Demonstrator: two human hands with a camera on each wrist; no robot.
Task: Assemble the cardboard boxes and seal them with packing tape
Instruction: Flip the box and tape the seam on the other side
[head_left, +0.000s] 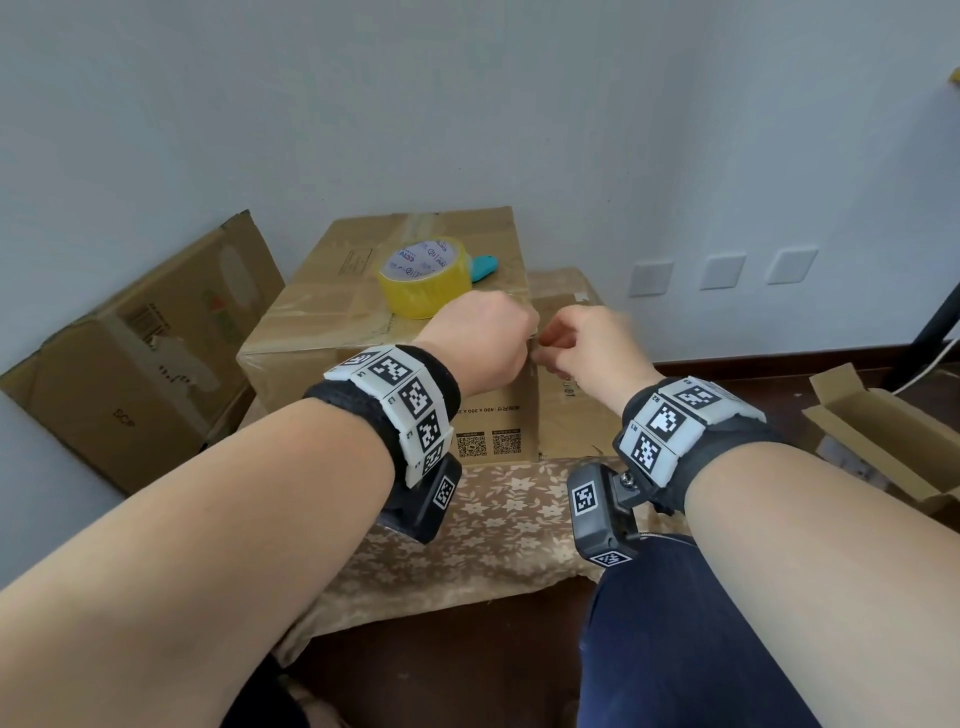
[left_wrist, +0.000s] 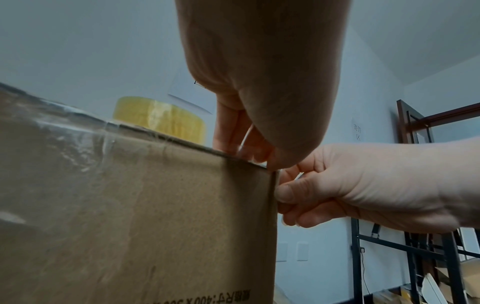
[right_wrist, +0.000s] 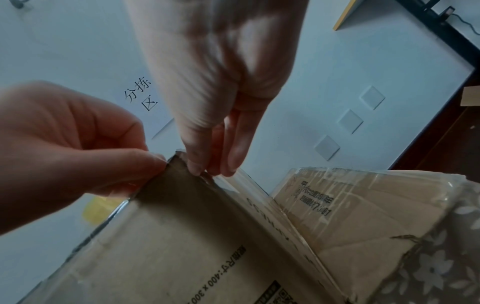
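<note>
Box (head_left: 363, 332) frame centre, long axis toward upper right; tape roll (head_left: 423, 283) flat on top. Left hand (head_left: 480, 340), right hand (head_left: 587, 345) fingers curled, pinching tape at near top corner.

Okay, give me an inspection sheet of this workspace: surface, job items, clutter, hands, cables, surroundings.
Surface: floral cloth over a low table.
Job's things: taped box; yellow tape roll on top; second box beside.
Clutter: teal object behind the roll; flattened carton against the wall; open small box on the floor.
Hands: left hand and right hand at the box's top corner, fingers curled.
Cables: white cord far right.
Surroundings: wall plates.
</note>
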